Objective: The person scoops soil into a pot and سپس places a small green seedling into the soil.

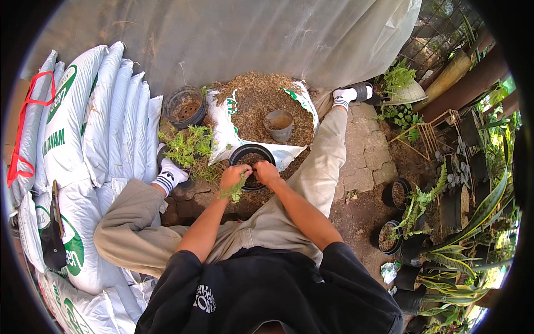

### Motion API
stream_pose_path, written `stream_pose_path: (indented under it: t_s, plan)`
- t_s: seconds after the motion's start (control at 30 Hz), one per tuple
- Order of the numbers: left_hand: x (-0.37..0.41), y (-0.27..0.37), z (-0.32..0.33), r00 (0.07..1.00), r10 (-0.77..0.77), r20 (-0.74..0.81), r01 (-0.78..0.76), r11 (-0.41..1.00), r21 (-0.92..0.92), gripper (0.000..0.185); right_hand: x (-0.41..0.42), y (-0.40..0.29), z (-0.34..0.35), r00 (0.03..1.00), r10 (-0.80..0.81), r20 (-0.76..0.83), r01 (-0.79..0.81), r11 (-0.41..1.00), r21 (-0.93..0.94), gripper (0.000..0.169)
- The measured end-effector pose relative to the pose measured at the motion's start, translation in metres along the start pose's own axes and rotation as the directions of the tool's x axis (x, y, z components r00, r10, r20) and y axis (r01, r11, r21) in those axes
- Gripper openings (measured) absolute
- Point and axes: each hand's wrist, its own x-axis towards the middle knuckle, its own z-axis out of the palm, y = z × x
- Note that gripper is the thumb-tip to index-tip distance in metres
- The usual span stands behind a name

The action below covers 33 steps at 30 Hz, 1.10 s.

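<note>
Between my legs stands a black plastic pot (232, 160) with brown planting mix (251, 158) inside. My left hand (235, 175) is closed on a green leafy cutting (237, 190), whose leaves hang below the wrist. Over the pot, my right hand (267, 173) meets the left, fingertips pinched together at the cutting's stem end; the stem itself is mostly hidden by the fingers. Just beyond the pot lies an opened white sack (267, 147) heaped with brown growing mix (254, 100). A small grey plastic pot (280, 132) sits on that heap.
Stacked white sacks (71, 137) fill the left side. Nested black pots (183, 119) and a clump of leafy plants (190, 144) stand left of the opened sack. To the right are filled black pots (388, 238), a fern (417, 204) and snake plants (454, 267). Plastic sheeting (250, 37) hangs behind.
</note>
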Motion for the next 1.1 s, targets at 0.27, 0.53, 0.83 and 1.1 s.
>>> stream_pose_path:
  t_s: [0.27,0.53,0.83,1.1]
  plan:
    - [0.014,0.013,0.005,0.987,-0.160,0.004,0.160,0.987,0.004,0.017,0.037,0.036,-0.072,0.804,0.404,-0.437,-0.027,0.759,0.651,0.029]
    - [0.017,0.000,0.007,0.995,0.047,-0.084,-0.046,0.999,0.005,0.012,0.076,0.108,-0.078,0.698,0.704,-0.133,-0.425,0.556,0.714,0.094]
    - [0.022,0.009,0.008,0.991,0.031,-0.130,-0.023,0.998,0.060,0.012,0.076,0.113,-0.055,0.823,0.556,-0.117,-0.117,0.367,0.923,0.098]
    - [0.024,0.007,0.011,0.987,0.028,-0.157,-0.017,0.997,0.070,0.013,0.071,0.097,-0.072,0.816,0.576,-0.052,-0.205,0.372,0.905,0.105]
